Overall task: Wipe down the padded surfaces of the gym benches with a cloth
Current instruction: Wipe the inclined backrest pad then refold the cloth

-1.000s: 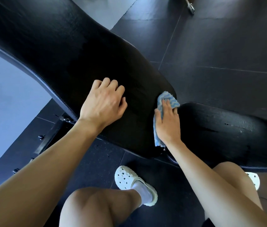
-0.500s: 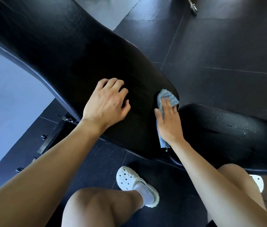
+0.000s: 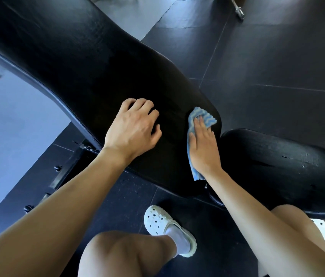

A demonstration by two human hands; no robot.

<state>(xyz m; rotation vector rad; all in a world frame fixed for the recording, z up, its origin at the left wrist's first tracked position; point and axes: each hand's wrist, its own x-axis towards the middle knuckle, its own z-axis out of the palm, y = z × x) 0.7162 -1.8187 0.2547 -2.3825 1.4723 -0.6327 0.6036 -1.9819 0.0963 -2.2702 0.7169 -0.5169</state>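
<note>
— While the left hand (image 3: 132, 128) braces on the back pad (image 3: 77, 56), fingers loosely bent, tips down, holding nothing, what lies to its right?

— Cloth (image 3: 202, 116), blue and ribbed, spread under the right hand (image 3: 203, 148). That hand lies flat on it, fingers straight, pressing rather than gripping. One end of the cloth pokes out past the fingertips. The other trails out below the wrist.

— How will it handle?

— Light and limp, I judge. On slick vinyl it may bunch or slide out from under a flat palm. Better to press through its middle, or fold it and pinch an edge with the thumb.

— And the pad?

— Firm padding under a smooth black cover, by the look. It should take pressure without harm. The cloth sits at the pad's lower end, near the corner beyond the right fingertips.

— Further right?

— Seat pad (image 3: 277, 160), just past the little-finger side of the right hand, across a narrow gap. Its cover shows small tears, so the cloth could snag there.
</note>
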